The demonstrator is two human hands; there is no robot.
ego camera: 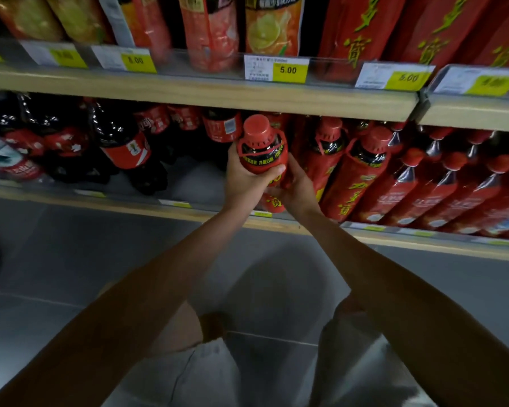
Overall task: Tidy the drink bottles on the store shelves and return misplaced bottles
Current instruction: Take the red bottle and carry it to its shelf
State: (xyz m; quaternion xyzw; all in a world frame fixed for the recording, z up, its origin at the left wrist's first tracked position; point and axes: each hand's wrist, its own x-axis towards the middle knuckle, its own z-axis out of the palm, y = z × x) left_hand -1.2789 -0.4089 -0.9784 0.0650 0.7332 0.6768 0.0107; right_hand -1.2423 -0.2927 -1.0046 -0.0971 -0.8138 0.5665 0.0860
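Note:
A red-capped bottle with a red label stands at the front of the lower shelf, in a gap between dark cola bottles and a row of matching red bottles. My left hand grips its upper body, fingers wrapped across the label. My right hand holds its lower right side, and the bottle's base shows below the hands. Matching red-label bottles stand directly to the right.
Dark cola bottles fill the lower shelf to the left. Red tea bottles continue to the right. The upper shelf carries tall juice and red bottles behind yellow price tags. Grey floor tiles lie below.

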